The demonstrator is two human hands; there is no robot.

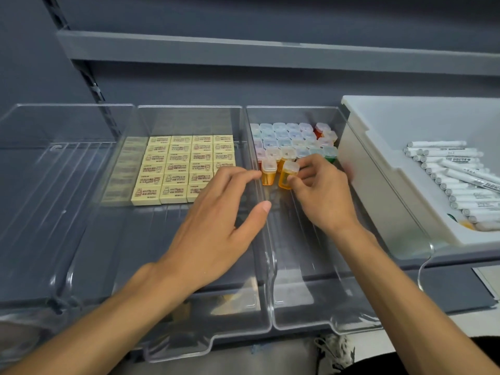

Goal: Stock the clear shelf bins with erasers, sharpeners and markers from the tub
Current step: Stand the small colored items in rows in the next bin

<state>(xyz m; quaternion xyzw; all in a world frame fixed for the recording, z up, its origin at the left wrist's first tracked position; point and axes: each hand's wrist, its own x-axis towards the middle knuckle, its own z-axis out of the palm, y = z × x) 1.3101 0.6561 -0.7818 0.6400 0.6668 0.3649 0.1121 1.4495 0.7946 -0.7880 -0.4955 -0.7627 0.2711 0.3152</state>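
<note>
The right hand point(322, 190) has thumb and fingertips pinched on an orange sharpener point(288, 175), held tilted just in front of the sharpener rows point(292, 139) packed against the back wall of the right-hand bin point(297, 266); the left hand point(216, 212) reaches across from the middle bin point(162, 239) with fingers loose and apart, its index tip right by a second orange sharpener point(269, 174) standing upright near the dividing wall; whether it touches, I cannot tell. The step looks to be seating the tilted one; I'd turn it cap-up, set it down square and slide it back until it meets the row, the left fingers steadying the neighbour so nothing topples; push gently, since the caps look light. The erasers point(184, 166) lie flat in rows at the back of the middle bin; the markers point(460, 180) lie in the white tub point(359, 171) at the shelf's right end, not yet binned.
</note>
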